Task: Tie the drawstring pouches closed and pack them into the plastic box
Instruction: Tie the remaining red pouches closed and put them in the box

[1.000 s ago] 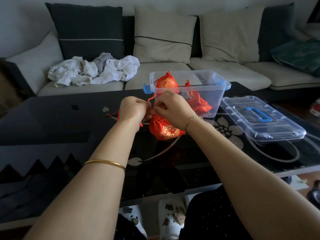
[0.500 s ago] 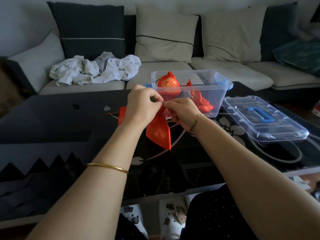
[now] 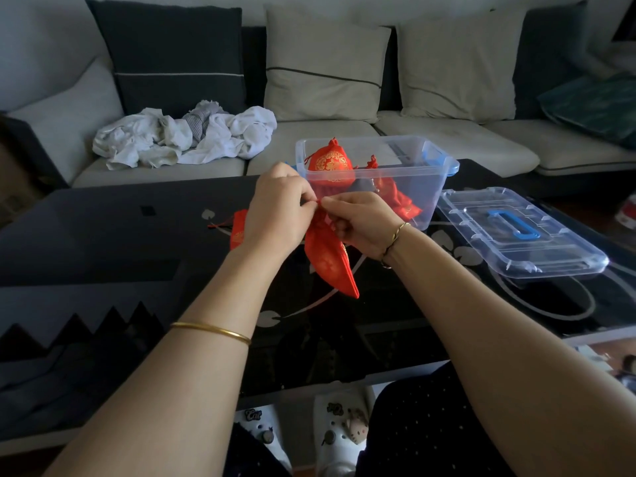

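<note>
Nearest, 2 white clogs (image 3: 339, 430) under the edge of the black glass table (image 3: 103, 242). Over the glass, left hand (image 3: 278, 215) and right hand (image 3: 361, 225) close together, fingers of both curled and pinching the neck of a red pouch (image 3: 330, 265), its body hanging flat and tilted. Just behind the left hand, a second pouch (image 3: 239, 228) flat on the table. Beyond the hands, the open plastic box (image 3: 426, 187) holding a plump pouch (image 3: 332, 165) and a slumped pouch (image 3: 395, 199). Right of it, set apart, the lid (image 3: 509, 249). Farthest, a sofa (image 3: 430, 139) with crumpled white clothes (image 3: 155, 142).
</note>
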Demonstrator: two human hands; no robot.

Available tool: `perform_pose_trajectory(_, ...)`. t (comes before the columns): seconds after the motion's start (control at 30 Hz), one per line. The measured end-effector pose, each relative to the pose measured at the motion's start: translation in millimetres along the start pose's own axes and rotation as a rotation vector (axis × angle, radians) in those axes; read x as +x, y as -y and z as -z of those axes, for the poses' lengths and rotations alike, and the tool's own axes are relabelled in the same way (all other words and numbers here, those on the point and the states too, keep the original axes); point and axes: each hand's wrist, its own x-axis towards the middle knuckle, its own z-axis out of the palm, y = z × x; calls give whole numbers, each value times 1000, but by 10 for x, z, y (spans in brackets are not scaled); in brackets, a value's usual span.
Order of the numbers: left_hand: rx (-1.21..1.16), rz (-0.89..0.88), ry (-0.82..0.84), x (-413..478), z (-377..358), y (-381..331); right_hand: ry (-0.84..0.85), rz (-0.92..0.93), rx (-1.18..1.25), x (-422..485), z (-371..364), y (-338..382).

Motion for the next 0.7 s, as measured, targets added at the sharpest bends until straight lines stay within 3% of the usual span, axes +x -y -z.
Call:
perform_pose_trajectory(0.17, 95, 65, -88, -17, 42, 36, -120, 84, -184, 33, 111, -1)
perform_pose_trajectory(0.3, 99, 30, -1, -16, -3, 7, -217, 73, -293, 88, 187, -70)
perform_pose_trajectory(0.37, 11, 132, 101, 4, -50, -12, -235, 37, -374, 95, 173, -124)
perform_pose_trajectory(0.47, -207, 353, 271, 29, -81, 15, -130, -36, -347, 7, 146, -142)
perform_pose_trajectory(0.57, -493, 604, 275, 56, -76, 41, -12, -9, -302, -110, 149, -124)
perform_pose_trajectory(0.7, -667, 722, 231, 93, -60, 20, -97, 147, -626, -116, 172, -242)
